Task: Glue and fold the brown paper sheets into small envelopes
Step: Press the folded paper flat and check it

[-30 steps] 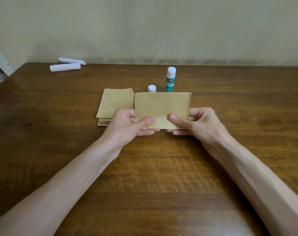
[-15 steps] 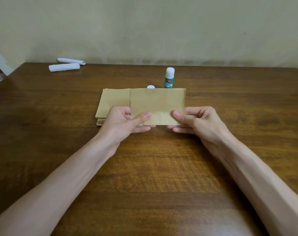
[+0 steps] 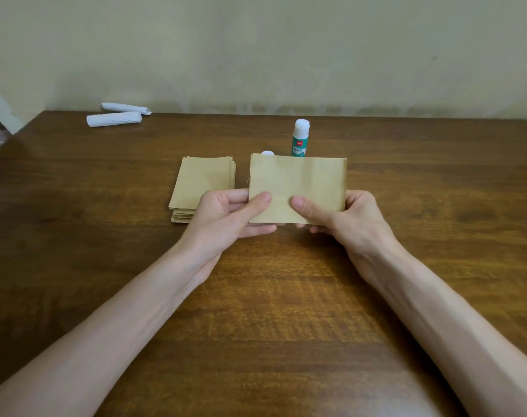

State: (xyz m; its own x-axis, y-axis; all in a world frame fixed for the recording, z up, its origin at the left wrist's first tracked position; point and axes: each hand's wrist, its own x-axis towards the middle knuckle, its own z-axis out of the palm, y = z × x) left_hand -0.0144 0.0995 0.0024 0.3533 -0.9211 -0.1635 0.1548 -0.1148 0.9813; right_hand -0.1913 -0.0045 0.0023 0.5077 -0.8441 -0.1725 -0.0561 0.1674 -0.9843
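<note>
Wall (image 3: pixel 256 49): plain, pale, matte; meets table's far edge.
Table (image 3: pixel 286 311): dark wood, glossy, strong grain. Far edge + far-left corner in view. Wide bare wood on near side betw. forearms, also far right.
L hand (image 3: pixel 223 218) + R hand (image 3: pixel 346 218): both over mid-table, each pinching the sheet (image 3: pixel 304 182), thumb on top face, fingers curled beneath. Thumbs near each other at sheet's near-middle, not touching.
Sheet: brown kraft-type paper, rect., landscape, flat w/ faint creases.
Stack (image 3: pixel 202 182) of like brown sheets: on table just left of held sheet, near corner behind L hand, edges slightly fanned.
White rolls (image 3: pixel 114 118): two, crumpled paper-like, far left by far edge, well apart from the rest.
Glue stick (image 3: pixel 300 139): upright cylinder, green body, white top, just beyond sheet; base hidden.
Cap (image 3: pixel 267 153): white, round, left of stick, mostly hidden by sheet.
</note>
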